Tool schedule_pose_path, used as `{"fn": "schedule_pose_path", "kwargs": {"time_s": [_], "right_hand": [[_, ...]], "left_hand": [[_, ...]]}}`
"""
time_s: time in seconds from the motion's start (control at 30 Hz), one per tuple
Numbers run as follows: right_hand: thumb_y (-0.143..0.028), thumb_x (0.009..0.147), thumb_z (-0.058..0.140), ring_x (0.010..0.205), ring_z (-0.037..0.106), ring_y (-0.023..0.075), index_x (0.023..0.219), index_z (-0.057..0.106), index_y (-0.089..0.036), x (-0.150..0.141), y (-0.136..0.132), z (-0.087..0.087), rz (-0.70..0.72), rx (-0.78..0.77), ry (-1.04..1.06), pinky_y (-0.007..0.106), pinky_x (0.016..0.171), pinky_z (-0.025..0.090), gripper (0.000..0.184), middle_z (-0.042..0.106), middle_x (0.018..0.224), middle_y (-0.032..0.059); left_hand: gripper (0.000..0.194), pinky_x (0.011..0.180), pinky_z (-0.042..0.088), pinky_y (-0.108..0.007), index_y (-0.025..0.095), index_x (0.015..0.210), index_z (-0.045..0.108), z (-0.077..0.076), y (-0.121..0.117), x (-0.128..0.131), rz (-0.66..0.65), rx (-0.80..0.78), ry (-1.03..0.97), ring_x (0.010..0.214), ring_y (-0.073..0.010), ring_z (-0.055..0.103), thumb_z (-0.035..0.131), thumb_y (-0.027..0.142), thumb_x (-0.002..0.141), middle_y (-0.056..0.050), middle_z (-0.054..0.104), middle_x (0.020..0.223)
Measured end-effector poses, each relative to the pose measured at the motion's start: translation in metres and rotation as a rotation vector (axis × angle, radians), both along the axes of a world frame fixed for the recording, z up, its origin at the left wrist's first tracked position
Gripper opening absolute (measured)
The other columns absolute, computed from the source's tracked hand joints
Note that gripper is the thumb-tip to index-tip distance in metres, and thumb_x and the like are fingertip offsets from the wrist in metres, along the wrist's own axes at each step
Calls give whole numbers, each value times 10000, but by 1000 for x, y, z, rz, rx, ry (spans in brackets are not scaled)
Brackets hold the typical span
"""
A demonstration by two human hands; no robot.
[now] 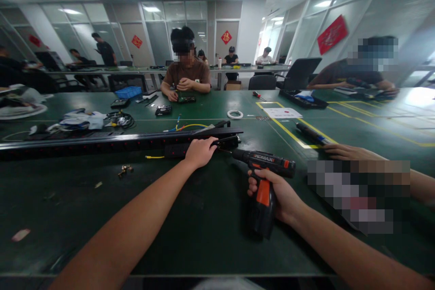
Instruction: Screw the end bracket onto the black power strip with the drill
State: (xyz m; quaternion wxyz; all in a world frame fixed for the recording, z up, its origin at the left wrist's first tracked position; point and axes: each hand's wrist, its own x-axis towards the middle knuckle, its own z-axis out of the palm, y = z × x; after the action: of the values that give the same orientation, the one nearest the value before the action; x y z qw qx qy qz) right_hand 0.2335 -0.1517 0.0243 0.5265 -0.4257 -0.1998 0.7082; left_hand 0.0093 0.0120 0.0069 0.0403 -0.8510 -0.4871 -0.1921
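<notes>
My right hand [278, 195] grips the orange and black handle of a cordless drill [268, 176], whose nose points left toward a short black strip [176, 149] on the green table. My left hand [200, 150] rests closed on the right end of that short strip, pressing it down. Just behind it lies a long black power strip housing [102, 141] that runs from the left edge to the table's middle. Yellow and blue wires [185, 127] lie behind the housing.
A small brass screw cluster [125, 170] lies at front left. A white tape ring [234, 113], a black pen-like tool [311, 133] and another person's hand [350, 152] are to the right. A person [185, 74] sits across the table; cables and a blue bin [128, 92] lie far left.
</notes>
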Motion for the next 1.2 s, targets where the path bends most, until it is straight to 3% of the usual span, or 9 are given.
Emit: {"fn": "schedule_pose_path", "kwargs": {"time_s": [1.2], "right_hand": [[-169,787,663,555,563,149,862,691,-156,-1,-3,1,-3,50,-2,300,597,537,82,602,620,7]], "left_hand": [[373,989,443,-403,280,1393,569,2,-1,-1,-10,-37,-16,1099,-261,697,472,391,1051,-66,759,1157]]}}
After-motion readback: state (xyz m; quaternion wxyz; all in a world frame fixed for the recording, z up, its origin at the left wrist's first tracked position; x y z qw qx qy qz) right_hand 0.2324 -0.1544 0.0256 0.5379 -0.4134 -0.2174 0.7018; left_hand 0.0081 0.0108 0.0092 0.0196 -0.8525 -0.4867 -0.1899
